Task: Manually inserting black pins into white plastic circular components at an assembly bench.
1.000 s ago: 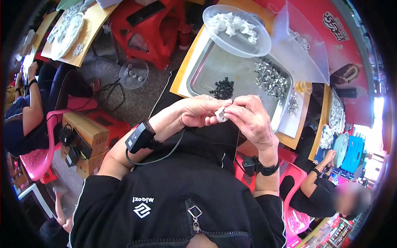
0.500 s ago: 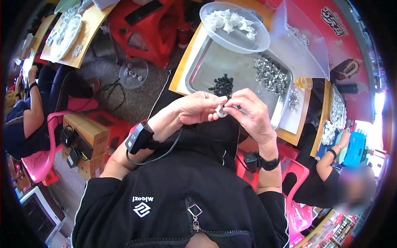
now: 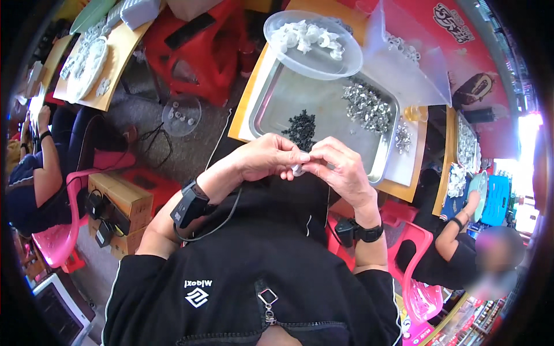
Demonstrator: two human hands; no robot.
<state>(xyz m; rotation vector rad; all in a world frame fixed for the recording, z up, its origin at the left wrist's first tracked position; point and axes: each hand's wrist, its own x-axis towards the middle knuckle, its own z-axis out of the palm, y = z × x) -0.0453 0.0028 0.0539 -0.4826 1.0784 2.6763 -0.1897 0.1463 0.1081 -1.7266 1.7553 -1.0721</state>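
Between my two hands, just past my lap at the tray's near edge, is a small white plastic part [image 3: 298, 170], mostly covered by fingers. My left hand [image 3: 270, 158] pinches it from the left with thumb and fingers. From the right, my right hand [image 3: 339, 170] has thumb and forefinger closed at the same part; whether a smaller piece sits in that pinch is hidden. Beyond my hands, a metal tray [image 3: 271, 95] holds a heap of small black pieces [image 3: 301, 128] and a pile of shiny metal pieces [image 3: 369, 106].
A clear round bowl [image 3: 346, 68] of white parts rests over the tray's far side. A translucent bin [image 3: 424, 78] and an amber cup [image 3: 416, 113] stand to the right. Red stools [image 3: 196, 57] and cardboard boxes [image 3: 118, 199] are at left. Other people sit on both sides.
My fingers have closed further over the white part, so less of it shows. The whole view has shifted slightly; the tray and bowl appear a little further left.
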